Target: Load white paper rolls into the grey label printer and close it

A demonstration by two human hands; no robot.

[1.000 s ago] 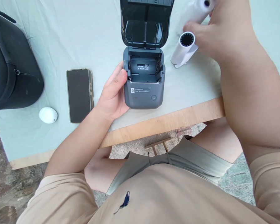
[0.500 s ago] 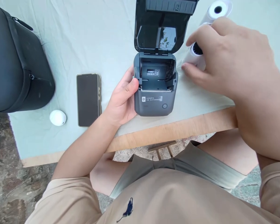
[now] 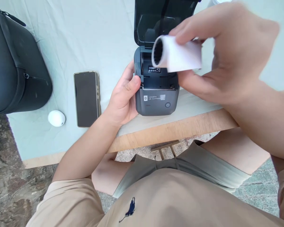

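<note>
A dark grey label printer [image 3: 156, 105] stands near the table's front edge with its lid [image 3: 148, 28] raised and its paper bay showing. My left hand [image 3: 124, 99] is closed round the printer's left side, thumb on the rim by the bay. Above the right part of the bay, my right hand [image 3: 227, 60] grips a white paper roll [image 3: 183, 56] between thumb and fingers. The roll's dark hollow core faces left, and a loose flap of paper hangs from it. The roll hides part of the lid hinge and the bay's right side.
A phone [image 3: 86, 99] lies face up to the left, near a small white egg-shaped case [image 3: 56, 118]. A black zipped bag [image 3: 16, 63] stands at the far left. Behind my right hand another white roll [image 3: 219, 2] is partly seen. The wooden table edge [image 3: 170, 129] runs before me.
My right hand has lifted the paper roll off the table and brought it left, over the printer's bay. My left hand keeps its hold on the printer.
</note>
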